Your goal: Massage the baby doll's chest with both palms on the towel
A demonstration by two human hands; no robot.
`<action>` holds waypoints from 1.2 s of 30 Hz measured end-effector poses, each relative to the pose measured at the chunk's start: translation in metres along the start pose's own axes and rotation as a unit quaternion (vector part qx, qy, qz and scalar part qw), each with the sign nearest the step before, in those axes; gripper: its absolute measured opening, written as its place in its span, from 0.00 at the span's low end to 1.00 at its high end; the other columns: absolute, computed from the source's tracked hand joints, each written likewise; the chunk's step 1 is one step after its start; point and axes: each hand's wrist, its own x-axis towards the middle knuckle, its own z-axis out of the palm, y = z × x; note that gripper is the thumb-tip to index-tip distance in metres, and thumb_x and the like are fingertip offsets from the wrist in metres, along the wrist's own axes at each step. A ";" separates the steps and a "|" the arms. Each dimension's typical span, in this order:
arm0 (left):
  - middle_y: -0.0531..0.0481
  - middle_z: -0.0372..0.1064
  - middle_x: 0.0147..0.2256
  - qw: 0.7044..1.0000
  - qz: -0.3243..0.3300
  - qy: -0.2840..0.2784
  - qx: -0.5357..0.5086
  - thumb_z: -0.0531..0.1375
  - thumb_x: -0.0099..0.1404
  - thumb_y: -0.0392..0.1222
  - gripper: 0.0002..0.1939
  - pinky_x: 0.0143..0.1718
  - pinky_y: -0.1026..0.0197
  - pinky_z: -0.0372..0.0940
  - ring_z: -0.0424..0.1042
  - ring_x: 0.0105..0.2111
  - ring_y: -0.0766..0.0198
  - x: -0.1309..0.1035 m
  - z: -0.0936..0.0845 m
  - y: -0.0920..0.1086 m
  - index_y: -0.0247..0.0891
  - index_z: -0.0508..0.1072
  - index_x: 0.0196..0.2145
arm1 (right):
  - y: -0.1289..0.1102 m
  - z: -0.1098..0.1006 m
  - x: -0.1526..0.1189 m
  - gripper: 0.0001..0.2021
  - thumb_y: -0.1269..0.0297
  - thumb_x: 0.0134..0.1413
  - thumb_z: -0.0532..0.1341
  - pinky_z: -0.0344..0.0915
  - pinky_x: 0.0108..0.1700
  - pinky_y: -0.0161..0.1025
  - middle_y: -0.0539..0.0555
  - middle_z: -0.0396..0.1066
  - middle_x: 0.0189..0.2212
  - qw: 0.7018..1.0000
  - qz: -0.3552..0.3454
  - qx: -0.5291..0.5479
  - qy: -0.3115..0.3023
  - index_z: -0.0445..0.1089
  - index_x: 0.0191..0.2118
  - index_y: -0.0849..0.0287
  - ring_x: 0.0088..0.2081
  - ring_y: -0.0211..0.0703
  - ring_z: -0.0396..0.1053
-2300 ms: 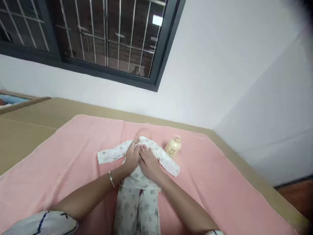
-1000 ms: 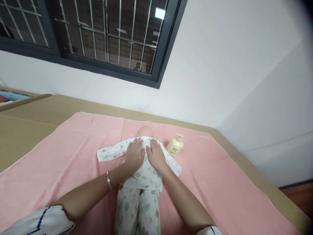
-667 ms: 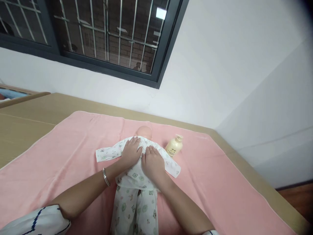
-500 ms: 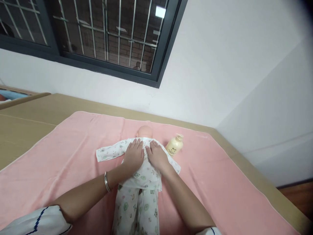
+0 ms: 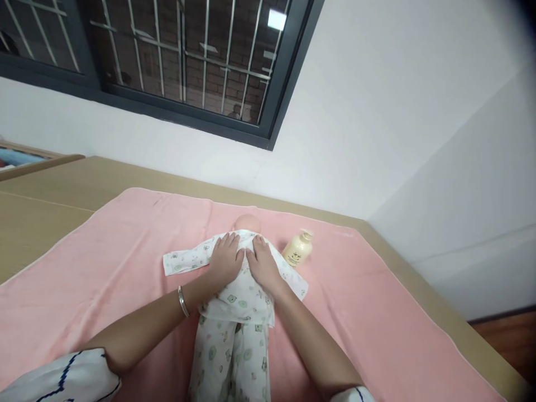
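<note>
A dark-framed window was set in the white wall, with metal bars, dim brickwork and 1 bright white patch showing in its glass. Below it, the tan table ran along the wall, and light-blue material lay behind a wooden edge at far left. Reddish-brown wood showed at the lower right.
</note>
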 end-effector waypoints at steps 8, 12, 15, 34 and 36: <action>0.36 0.66 0.57 0.999 0.025 0.018 -0.010 0.49 0.67 0.40 0.22 0.62 0.40 0.53 0.59 0.61 0.45 -0.006 0.000 0.004 0.32 0.67 0.56 | 0.008 0.002 0.011 0.30 0.57 0.65 0.45 0.40 0.67 0.51 0.68 0.47 0.67 1.000 0.030 -0.004 0.008 0.49 0.66 0.74 0.69 0.56 0.41; 0.38 0.69 0.54 0.998 0.047 0.005 -0.029 0.50 0.66 0.39 0.20 0.62 0.44 0.56 0.63 0.58 0.49 -0.001 -0.005 0.001 0.34 0.69 0.53 | 0.001 -0.003 0.005 0.29 0.58 0.66 0.44 0.43 0.66 0.51 0.68 0.50 0.66 0.999 0.033 -0.024 0.003 0.51 0.65 0.73 0.68 0.56 0.45; 0.38 0.70 0.53 0.999 0.020 -0.018 -0.032 0.50 0.66 0.42 0.19 0.60 0.44 0.59 0.65 0.56 0.49 0.010 -0.010 -0.007 0.35 0.70 0.51 | -0.011 -0.003 -0.007 0.27 0.61 0.66 0.44 0.43 0.67 0.51 0.68 0.54 0.64 0.998 0.015 -0.058 0.002 0.54 0.65 0.73 0.67 0.56 0.47; 0.34 0.68 0.55 0.997 0.020 -0.069 0.006 0.48 0.66 0.41 0.21 0.60 0.46 0.57 0.63 0.59 0.49 0.014 -0.014 -0.013 0.31 0.69 0.53 | -0.022 0.003 -0.022 0.26 0.62 0.67 0.43 0.43 0.67 0.48 0.67 0.56 0.63 0.996 -0.030 -0.085 0.010 0.58 0.63 0.73 0.67 0.53 0.49; 0.35 0.68 0.55 0.997 0.010 -0.075 0.018 0.48 0.68 0.42 0.21 0.59 0.47 0.57 0.63 0.59 0.49 0.015 -0.014 -0.014 0.31 0.68 0.53 | -0.025 0.002 -0.025 0.25 0.62 0.67 0.43 0.44 0.67 0.48 0.65 0.56 0.64 0.997 -0.042 -0.068 0.005 0.59 0.62 0.69 0.67 0.51 0.49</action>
